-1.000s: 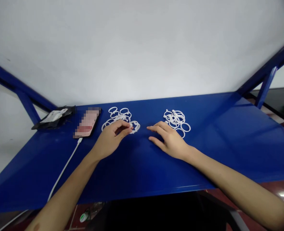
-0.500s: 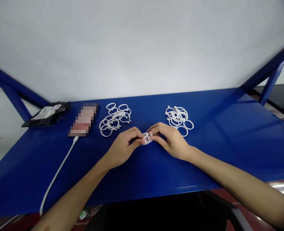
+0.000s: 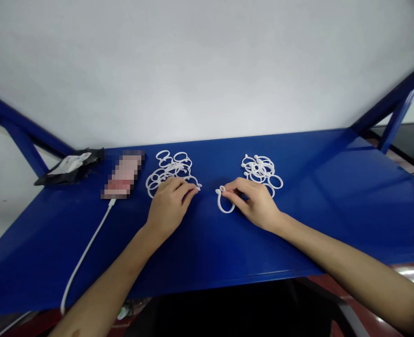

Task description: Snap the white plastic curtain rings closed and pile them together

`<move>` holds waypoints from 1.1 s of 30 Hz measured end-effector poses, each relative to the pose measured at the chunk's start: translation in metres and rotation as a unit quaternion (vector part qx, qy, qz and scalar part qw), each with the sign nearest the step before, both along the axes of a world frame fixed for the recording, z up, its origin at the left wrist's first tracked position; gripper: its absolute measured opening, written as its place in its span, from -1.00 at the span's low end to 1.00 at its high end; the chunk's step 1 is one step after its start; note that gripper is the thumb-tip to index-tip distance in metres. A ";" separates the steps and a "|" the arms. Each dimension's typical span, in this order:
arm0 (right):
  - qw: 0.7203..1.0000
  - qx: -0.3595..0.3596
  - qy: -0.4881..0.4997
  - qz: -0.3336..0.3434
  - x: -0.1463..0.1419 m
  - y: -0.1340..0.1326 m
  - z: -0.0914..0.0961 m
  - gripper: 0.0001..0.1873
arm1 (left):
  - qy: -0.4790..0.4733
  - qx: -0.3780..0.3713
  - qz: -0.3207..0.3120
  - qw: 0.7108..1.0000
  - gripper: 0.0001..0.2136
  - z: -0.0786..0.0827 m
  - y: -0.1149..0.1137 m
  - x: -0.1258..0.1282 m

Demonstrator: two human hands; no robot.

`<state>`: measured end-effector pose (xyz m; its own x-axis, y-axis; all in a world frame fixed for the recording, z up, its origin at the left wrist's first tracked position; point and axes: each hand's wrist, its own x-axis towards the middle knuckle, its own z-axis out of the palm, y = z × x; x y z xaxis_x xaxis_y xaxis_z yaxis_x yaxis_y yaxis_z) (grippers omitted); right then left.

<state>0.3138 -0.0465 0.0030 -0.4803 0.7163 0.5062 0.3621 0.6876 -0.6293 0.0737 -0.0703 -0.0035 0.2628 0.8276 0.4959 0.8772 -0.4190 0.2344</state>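
Between the thumb and fingers of my right hand (image 3: pixel 251 199) is a white plastic curtain ring (image 3: pixel 224 209), its loop hanging toward me and a small eyelet at the top. My left hand (image 3: pixel 168 201) pinches another white curtain ring (image 3: pixel 194 178) by its small end; part of the loop is behind the fingers. The two rings are apart. Just behind my left hand lies a pile of white rings (image 3: pixel 163 154), partly covered by the hand. A second pile of white rings (image 3: pixel 275 181) lies right behind my right hand.
Everything lies on a blue table (image 3: pixel 207 252) against a pale wall. On the left are a blurred-out phone (image 3: pixel 124 175) with a white cable (image 3: pixel 85 248) and a black plastic packet (image 3: pixel 66 168). Blue metal struts (image 3: pixel 22 140) rise at both sides.
My hands were together on the white pieces; now they are apart, each with its own ring. My left hand moved left to the left pile's edge. The right hand barely shifted.
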 end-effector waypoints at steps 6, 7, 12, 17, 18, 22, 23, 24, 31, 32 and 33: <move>0.999 -0.041 -0.035 0.007 0.000 -0.001 -0.002 -0.80 | -0.004 0.016 0.022 1.000 -0.82 0.008 -0.005 0.004; 0.998 -0.044 -0.035 0.012 0.000 -0.001 -0.002 -0.80 | -0.041 -0.002 0.001 0.999 -0.82 0.010 -0.007 0.007; 0.996 -0.077 -0.031 0.028 -0.001 -0.006 0.002 -0.86 | -0.170 -0.103 -0.098 0.975 -0.79 0.014 -0.014 0.019; 0.993 -0.079 -0.034 0.085 -0.002 -0.013 0.007 -0.86 | -0.197 -0.106 -0.081 0.971 -0.72 0.011 -0.015 0.024; 0.992 -0.075 -0.036 0.091 -0.002 -0.014 0.008 -0.86 | -0.197 -0.100 -0.075 0.972 -0.71 0.010 -0.015 0.024; 0.990 -0.040 -0.045 0.125 0.000 -0.018 0.009 -0.84 | -0.200 -0.073 -0.081 0.974 -0.66 0.010 -0.016 0.028; 0.989 -0.032 -0.049 0.135 0.000 -0.018 0.009 -0.84 | -0.199 -0.071 -0.086 0.974 -0.66 0.009 -0.016 0.028; 0.988 -0.026 -0.053 0.143 0.000 -0.017 0.008 -0.84 | -0.195 -0.070 -0.089 0.974 -0.66 0.009 -0.015 0.027; 0.992 0.071 -0.102 0.020 0.007 0.003 0.014 -0.81 | -0.060 -0.036 -0.049 0.996 -0.73 0.009 -0.005 0.006; 0.988 0.095 -0.118 -0.026 0.012 0.009 0.015 -0.81 | -0.032 -0.037 -0.030 0.998 -0.73 0.008 -0.004 0.002; 0.981 0.117 -0.135 -0.072 0.019 0.016 0.015 -0.80 | -0.005 -0.044 -0.012 0.999 -0.72 0.006 -0.003 -0.001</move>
<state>0.3323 -0.0304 0.0179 -0.5212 0.6667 0.5328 0.5988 0.7305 -0.3284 0.0732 -0.0735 0.0027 0.2785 0.8617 0.4242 0.8646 -0.4172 0.2800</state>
